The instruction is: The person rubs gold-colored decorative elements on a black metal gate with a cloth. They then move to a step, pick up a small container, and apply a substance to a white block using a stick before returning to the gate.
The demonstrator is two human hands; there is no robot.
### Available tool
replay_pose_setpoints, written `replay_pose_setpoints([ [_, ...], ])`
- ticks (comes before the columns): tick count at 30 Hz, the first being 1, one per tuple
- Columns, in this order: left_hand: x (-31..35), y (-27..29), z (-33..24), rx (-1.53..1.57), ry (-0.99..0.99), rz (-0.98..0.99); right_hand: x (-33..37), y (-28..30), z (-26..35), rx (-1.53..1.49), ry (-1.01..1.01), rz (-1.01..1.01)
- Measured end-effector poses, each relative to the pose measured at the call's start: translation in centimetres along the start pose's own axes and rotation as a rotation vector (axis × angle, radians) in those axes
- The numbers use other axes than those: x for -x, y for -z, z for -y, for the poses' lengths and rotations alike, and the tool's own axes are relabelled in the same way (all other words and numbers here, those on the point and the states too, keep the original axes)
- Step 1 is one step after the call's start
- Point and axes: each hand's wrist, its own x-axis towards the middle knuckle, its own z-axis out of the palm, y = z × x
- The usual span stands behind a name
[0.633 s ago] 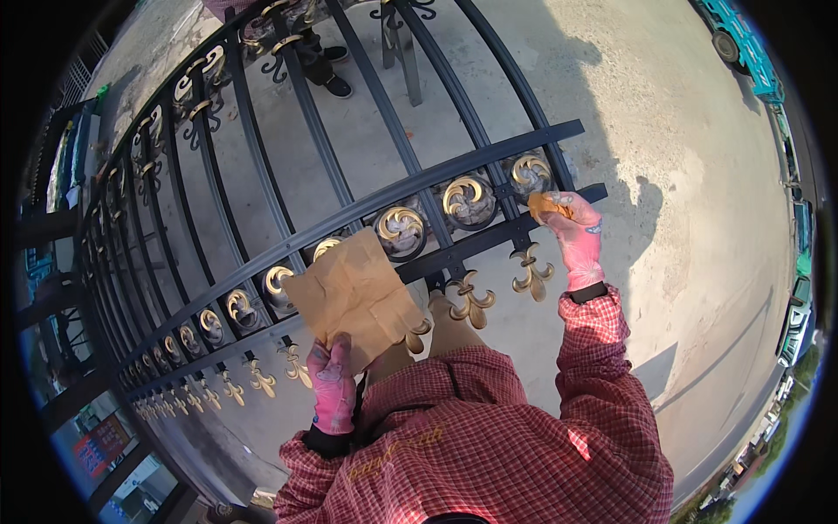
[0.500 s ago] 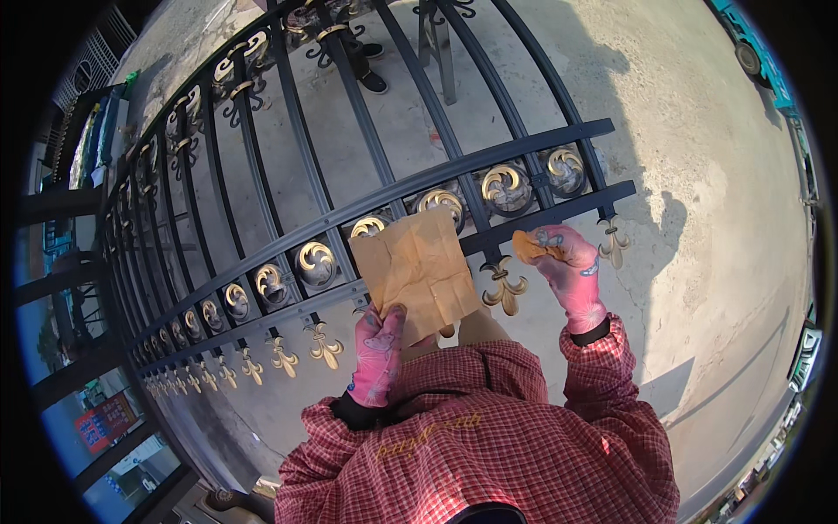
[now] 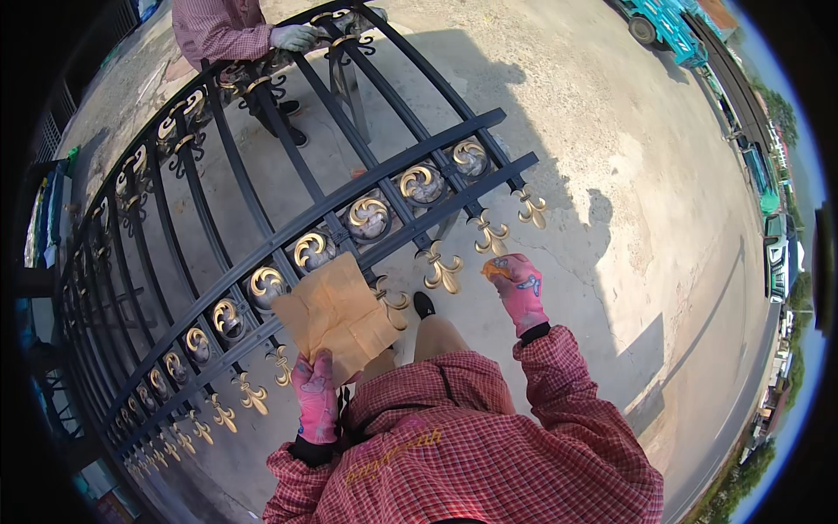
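My left hand (image 3: 315, 400), in a pink patterned glove, is closed on the lower edge of a creased brown sheet of paper (image 3: 336, 310). The sheet stands up in front of the gate's lower rail and hides part of it. My right hand (image 3: 521, 295), gloved alike, pinches a small crumpled orange-brown piece (image 3: 496, 267); what it is made of I cannot tell. That hand is below a gold fleur-de-lis tip (image 3: 491, 234) and apart from it. The black metal gate (image 3: 292, 166) lies before me, with gold scrolls (image 3: 367, 218) set in rings between its two rails.
Across the gate a co-worker's grey-gloved hand (image 3: 295, 37) rests on the far scrollwork. A metal trestle leg (image 3: 347, 96) stands under the bars. Concrete ground (image 3: 602, 271) spreads to the right, with a teal truck (image 3: 668, 35) beyond it.
My view has shifted right and upward, so the gate and both my hands appear farther left. The co-worker's upper body and gloved hand have come into sight. Both my hands keep their holds.
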Motion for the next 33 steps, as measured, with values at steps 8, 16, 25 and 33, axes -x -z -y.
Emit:
replay_pose_setpoints([
  [8,3.0,-1.6,0.5,0.036,-0.016,-0.205,-9.4,-0.8,-9.6,0.479,0.512,0.074],
  [16,4.0,-5.7,1.2,0.053,-0.037,-0.308,-10.9,-2.9,-9.2,0.615,0.747,0.210],
  [25,4.8,-6.6,1.9,0.073,-0.049,-0.376,-9.3,0.8,-11.1,0.462,0.306,0.139],
  [33,5.2,-6.3,2.4,0.074,-0.068,-0.434,-13.9,6.6,-11.4,0.195,0.317,-0.120],
])
